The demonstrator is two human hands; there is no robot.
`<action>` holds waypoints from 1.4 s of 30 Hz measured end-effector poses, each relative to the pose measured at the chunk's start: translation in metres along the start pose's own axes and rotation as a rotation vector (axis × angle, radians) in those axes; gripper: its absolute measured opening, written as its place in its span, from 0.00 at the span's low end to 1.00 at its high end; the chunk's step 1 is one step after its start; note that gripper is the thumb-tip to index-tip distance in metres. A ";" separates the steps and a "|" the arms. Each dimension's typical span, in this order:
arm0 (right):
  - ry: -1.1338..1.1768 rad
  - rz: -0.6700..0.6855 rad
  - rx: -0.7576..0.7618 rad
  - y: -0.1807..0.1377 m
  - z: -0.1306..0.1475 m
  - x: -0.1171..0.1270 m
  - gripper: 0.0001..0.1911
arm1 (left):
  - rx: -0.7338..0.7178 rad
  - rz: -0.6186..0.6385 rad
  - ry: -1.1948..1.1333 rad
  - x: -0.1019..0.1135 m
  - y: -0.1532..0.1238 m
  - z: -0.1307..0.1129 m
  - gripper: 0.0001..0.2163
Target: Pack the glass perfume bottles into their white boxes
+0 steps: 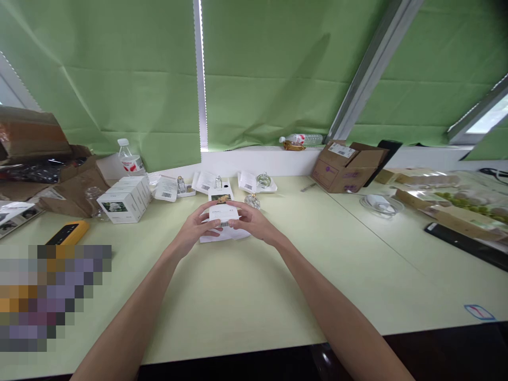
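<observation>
Between my two hands is a small white carton [223, 213] with a flower picture at its far end and a barcode on the near side. My left hand [195, 225] grips its left side, thumb at the near edge. On the right side my right hand [256, 223] is closed round it the same way. White paper or packaging [234, 234] lies under the carton, partly covered by my fingers. Just behind my right fingers stands a round glass bottle [252, 201]. Farther back, another round glass bottle [263, 180] rests on white packaging.
At the left are several white flower-print cartons [119, 206], a plastic water bottle [130, 159] and an orange-and-black object [68, 233]. Clear small bottles [181, 184] lie along the back. A cardboard box [341, 169], a white charger [377, 202] and a black bar [468, 244] are at right.
</observation>
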State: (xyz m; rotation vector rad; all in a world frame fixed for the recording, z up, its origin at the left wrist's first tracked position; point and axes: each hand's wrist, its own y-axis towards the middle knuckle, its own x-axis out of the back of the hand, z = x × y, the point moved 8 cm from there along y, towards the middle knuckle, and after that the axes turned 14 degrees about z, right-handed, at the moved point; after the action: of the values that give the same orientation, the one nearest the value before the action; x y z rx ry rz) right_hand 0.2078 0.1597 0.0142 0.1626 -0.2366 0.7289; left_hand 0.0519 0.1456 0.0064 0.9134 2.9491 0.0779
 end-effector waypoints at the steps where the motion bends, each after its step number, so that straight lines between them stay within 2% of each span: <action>1: -0.001 0.000 0.000 0.000 0.000 0.000 0.35 | 0.002 0.002 0.004 0.000 0.000 0.000 0.31; 27: -0.048 -0.054 -0.016 -0.002 0.005 0.003 0.32 | 0.014 -0.013 0.046 0.004 0.001 0.003 0.27; 33: -0.060 -0.069 -0.032 -0.003 0.004 0.004 0.33 | 0.019 -0.015 0.050 0.003 0.000 0.002 0.26; 39: -0.047 -0.063 0.009 0.002 0.003 0.003 0.25 | -0.011 -0.047 0.024 0.005 0.001 0.003 0.21; 42: -0.054 -0.046 0.027 0.003 0.002 0.001 0.27 | -0.023 -0.055 0.000 0.004 0.001 0.003 0.25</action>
State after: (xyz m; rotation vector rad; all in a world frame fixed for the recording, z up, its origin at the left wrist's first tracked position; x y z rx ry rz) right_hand 0.2065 0.1622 0.0164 0.2129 -0.2736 0.6832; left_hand 0.0491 0.1488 0.0032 0.8287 2.9646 0.1100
